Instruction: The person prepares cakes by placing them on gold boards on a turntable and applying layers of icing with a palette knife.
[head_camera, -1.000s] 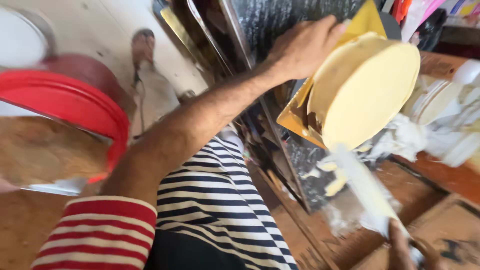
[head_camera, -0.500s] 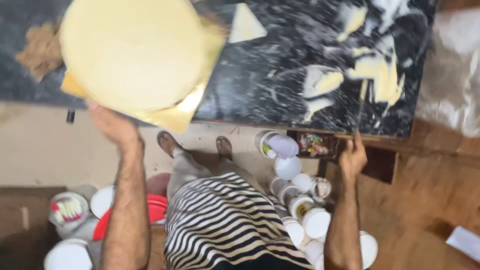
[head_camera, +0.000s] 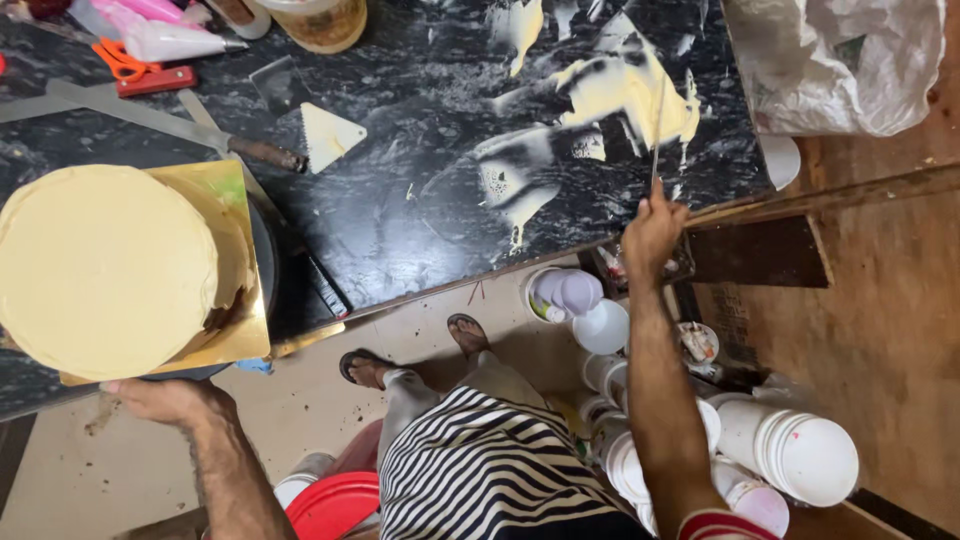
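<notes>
**Steadily: cream scraped off the blade while the cake waits**

Best, I judge, to draw the palette knife (head_camera: 656, 130) flat across the smeared cream (head_camera: 630, 90) on the black marble counter (head_camera: 420, 200), wiping it clean. Right hand (head_camera: 652, 228) is closed round the knife's handle, arm stretched forward. Left hand (head_camera: 165, 398) grips the near edge of the gold board (head_camera: 235, 260) under the frosted cake (head_camera: 105, 270), at the counter's front left.

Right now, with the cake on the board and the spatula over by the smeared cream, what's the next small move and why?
Probably bring the spatula in the right hand back to the cake: the left hand grips the gold board, and a dark gap shows in the cake's side.
</notes>
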